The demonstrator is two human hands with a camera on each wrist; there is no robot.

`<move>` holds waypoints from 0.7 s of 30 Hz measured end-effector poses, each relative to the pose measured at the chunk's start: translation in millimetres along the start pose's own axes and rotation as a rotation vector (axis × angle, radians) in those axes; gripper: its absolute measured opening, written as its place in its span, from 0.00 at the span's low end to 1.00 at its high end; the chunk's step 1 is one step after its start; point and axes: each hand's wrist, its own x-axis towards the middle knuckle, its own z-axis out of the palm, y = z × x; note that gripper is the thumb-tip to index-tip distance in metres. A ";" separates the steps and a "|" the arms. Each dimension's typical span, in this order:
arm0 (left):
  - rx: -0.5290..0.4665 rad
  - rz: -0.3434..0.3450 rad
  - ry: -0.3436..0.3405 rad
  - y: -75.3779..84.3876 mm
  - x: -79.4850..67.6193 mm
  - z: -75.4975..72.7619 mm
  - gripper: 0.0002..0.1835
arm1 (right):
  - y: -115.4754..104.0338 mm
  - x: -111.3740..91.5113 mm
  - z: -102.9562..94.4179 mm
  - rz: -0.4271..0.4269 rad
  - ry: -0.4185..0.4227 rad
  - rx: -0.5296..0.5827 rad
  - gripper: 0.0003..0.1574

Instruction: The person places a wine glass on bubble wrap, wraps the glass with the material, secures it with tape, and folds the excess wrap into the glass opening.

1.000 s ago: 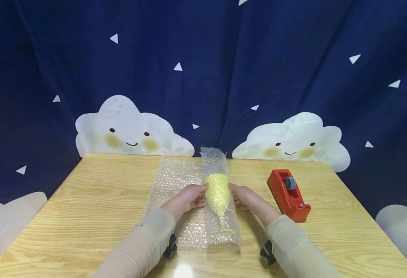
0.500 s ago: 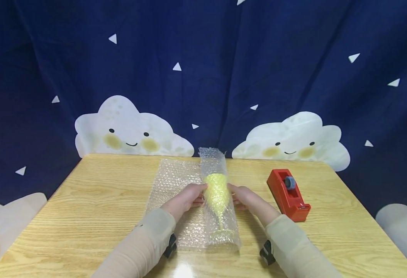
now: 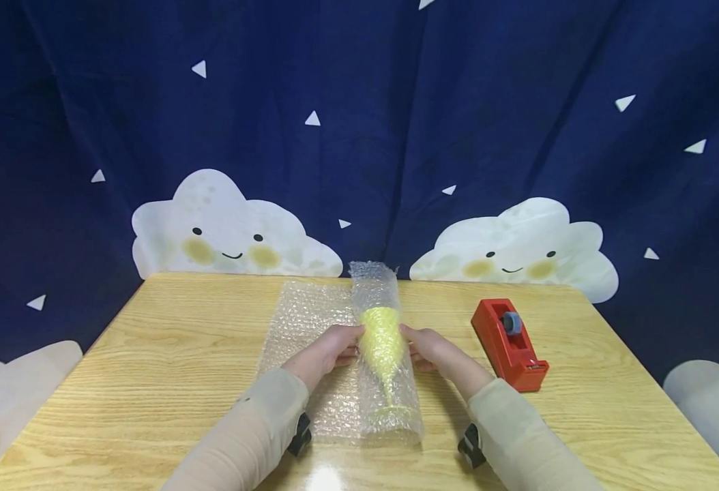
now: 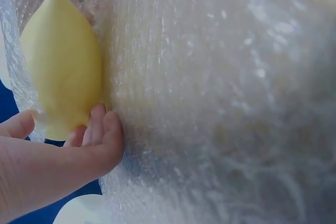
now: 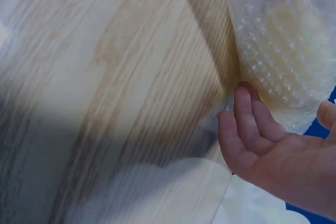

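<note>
A yellow goblet (image 3: 383,341) lies on its side inside a sleeve of clear bubble wrap (image 3: 376,285), its foot toward me. To the left, the rest of the bubble wrap sheet (image 3: 301,310) lies flat. My left hand (image 3: 329,349) holds the roll's left side, thumb on top and fingers low. From the right side my right hand (image 3: 439,351) holds the same roll, thumb on top. In the left wrist view, the fingers (image 4: 107,132) curve at the goblet's rim end. The right wrist view has the fingers (image 5: 252,124) bent against the wrap's lower side.
A red tape dispenser (image 3: 509,348) with a blue roll of tape stands right of my right hand. The wooden table (image 3: 169,354) has its far edge just beyond the wrap, against a dark blue curtain (image 3: 261,136) printed with clouds.
The wrapped goblet has shifted very slightly to the left, and both hands have moved with it. Their hold looks the same, and the tape dispenser stays in place.
</note>
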 end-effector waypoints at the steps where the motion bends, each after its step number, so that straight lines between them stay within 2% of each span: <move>1: -0.002 -0.002 0.002 0.0 -0.1 0.2 0.22 | 0.2 0.1 0.1 0.001 0.001 0.001 0.39; 12: -0.015 -0.034 0.018 0.2 -0.1 -2.2 0.24 | 0.2 -1.5 0.2 -0.026 -0.015 0.010 0.39; 19: -0.028 -0.049 0.041 -0.9 0.3 -5.6 0.18 | 1.8 -0.1 0.1 -0.053 -0.031 0.034 0.38; 21: -0.010 -0.023 0.070 -0.2 -1.1 -5.0 0.18 | 2.1 0.6 0.6 -0.053 -0.033 0.028 0.39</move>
